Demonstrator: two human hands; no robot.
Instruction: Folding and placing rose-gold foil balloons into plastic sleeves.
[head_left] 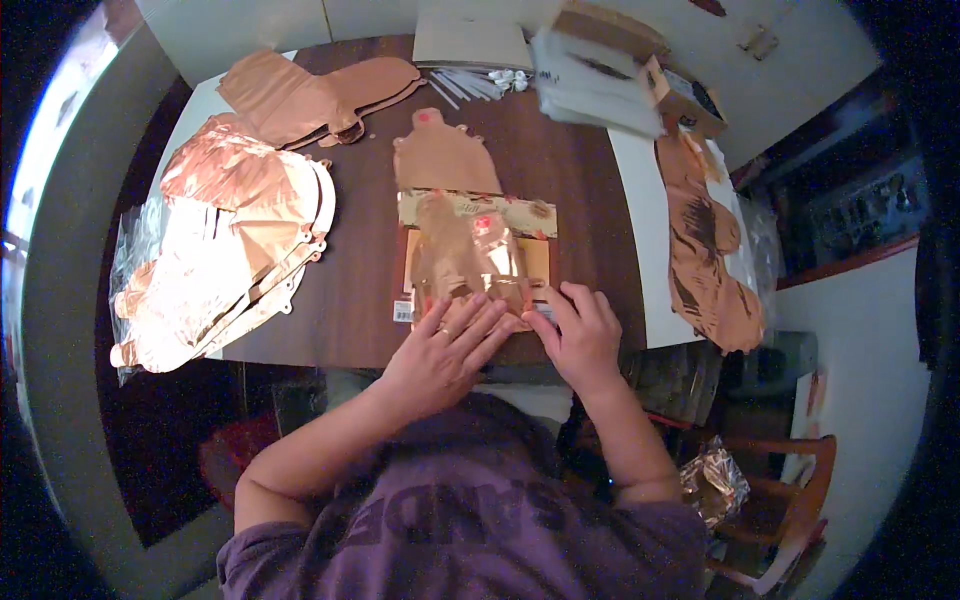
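Observation:
A folded copper-coloured foil balloon (500, 262) lies over a printed card packet (535, 212) near the table's front edge. My left hand (445, 345) presses flat on the lower end of the foil, its fingers stretched out side by side. At the lower right corner of the packet is my right hand (582, 335). Its thumb touches the edge there, and its bent fingers stand apart from the thumb. Just beyond the packet, another flat copper balloon (445, 155) with a small red mark at its tip lies partly covered by it.
Flat foil balloons (240, 240) pile up at the left, with more (335, 95) at the far left. White sticks (465, 85), clear plastic bags (590, 85) and a small box (685, 97) sit at the back. Another balloon (705, 240) hangs over the right edge; a chair (800, 500) stands lower right.

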